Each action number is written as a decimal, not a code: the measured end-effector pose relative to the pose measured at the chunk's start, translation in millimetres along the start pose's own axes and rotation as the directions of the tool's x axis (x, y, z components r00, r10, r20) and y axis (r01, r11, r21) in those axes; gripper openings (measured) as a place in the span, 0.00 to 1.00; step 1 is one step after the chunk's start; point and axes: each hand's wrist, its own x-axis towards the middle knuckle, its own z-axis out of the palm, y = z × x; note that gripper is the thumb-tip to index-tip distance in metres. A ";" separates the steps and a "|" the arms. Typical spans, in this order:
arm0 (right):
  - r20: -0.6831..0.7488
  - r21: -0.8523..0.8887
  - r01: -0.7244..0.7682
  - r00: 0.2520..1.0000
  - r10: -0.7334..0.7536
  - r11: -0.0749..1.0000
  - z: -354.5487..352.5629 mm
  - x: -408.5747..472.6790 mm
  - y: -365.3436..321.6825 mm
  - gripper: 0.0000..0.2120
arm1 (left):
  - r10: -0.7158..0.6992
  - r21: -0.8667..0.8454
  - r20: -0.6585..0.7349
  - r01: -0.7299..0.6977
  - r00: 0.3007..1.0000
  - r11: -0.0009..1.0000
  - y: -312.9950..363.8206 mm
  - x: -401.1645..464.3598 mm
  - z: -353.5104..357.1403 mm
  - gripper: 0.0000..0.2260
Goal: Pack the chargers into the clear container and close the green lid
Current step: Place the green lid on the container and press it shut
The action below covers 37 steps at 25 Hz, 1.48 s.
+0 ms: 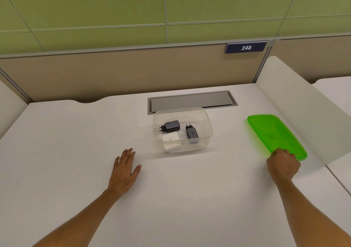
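Both forearms reach in from the bottom edge, and the right hand is the one doing the work — its fingers curl over the near end of the green lid, gripping that edge. That lid lies on the white counter well to the right of the clear container, its long axis running away from the person and slanting slightly leftward at the far end. So the carry is a sideways one, leftward across the counter to the open box. Left hand rests flat, fingers spread and holding nothing, just left of the container and nearer to it than the right. Inside the box sit two dark chargers and, plus what looks like a white one — hard to be sure through the clear wall. Packing appears done; the lid is what remains.
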 end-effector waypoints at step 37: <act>0.370 0.920 -0.363 0.929 -0.019 0.151 -69.6 -2.7 -255.7 0.13 | -0.499 -0.900 0.160 0.333 0.852 0.281 119.0 107.2 -61.4 0.15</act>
